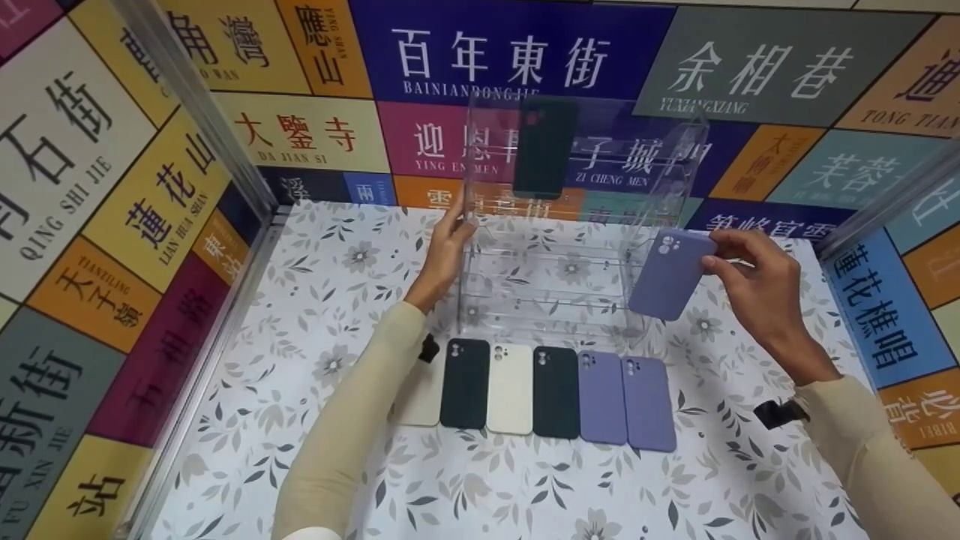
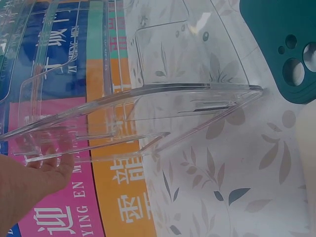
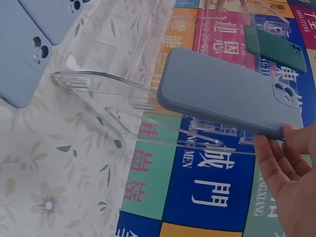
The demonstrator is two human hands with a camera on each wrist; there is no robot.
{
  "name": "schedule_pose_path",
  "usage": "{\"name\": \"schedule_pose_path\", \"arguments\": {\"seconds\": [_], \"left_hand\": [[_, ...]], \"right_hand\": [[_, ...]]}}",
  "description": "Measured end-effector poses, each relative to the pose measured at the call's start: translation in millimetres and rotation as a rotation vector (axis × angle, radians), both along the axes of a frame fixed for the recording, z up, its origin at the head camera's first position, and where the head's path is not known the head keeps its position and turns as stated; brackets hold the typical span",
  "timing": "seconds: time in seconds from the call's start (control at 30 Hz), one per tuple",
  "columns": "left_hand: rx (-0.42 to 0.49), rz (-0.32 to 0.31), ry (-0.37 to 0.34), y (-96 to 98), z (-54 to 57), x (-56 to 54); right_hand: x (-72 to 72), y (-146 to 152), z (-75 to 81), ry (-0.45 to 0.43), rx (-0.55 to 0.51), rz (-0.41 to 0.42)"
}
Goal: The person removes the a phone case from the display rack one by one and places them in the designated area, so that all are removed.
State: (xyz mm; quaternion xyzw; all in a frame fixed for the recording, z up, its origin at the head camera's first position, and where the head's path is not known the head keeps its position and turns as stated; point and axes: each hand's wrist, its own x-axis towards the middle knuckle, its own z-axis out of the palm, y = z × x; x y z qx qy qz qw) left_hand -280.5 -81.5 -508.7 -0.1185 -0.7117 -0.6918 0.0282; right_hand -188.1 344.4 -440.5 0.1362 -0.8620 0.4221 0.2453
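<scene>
A clear plastic tiered display stand stands in the middle of the table. One dark green phone case leans on its upper tier. My left hand holds the stand's left side edge, its fingertips seen through the clear plastic in the left wrist view. Between thumb and fingers, my right hand pinches a purple phone case by its camera end. That case hangs tilted beside the stand's right side, overlapping it in the head view. In the right wrist view its back and camera holes show.
In front of the stand lies a side-by-side row of phone cases: white, dark green and purple among them. The left forearm partly covers the leftmost. Sign-printed walls border the flower-patterned tabletop.
</scene>
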Motion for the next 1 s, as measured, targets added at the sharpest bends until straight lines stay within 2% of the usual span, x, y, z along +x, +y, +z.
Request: {"name": "schedule_pose_path", "arguments": {"seconds": [0.13, 0.4, 1.0], "left_hand": [[0.017, 0.002, 0.005, 0.0, 0.1, 0.0], [0.053, -0.009, -0.012, 0.4, -1.3, 0.7], [0.055, -0.004, -0.001, 0.8, -2.5, -0.3]], "right_hand": [[2.5, 3, -5.4, -0.017, 0.008, 0.001], [10.3, 10, -17.2, -0.043, -0.046, 0.052], [32.4, 33, -50.0, -0.117, -0.026, -0.008]]}}
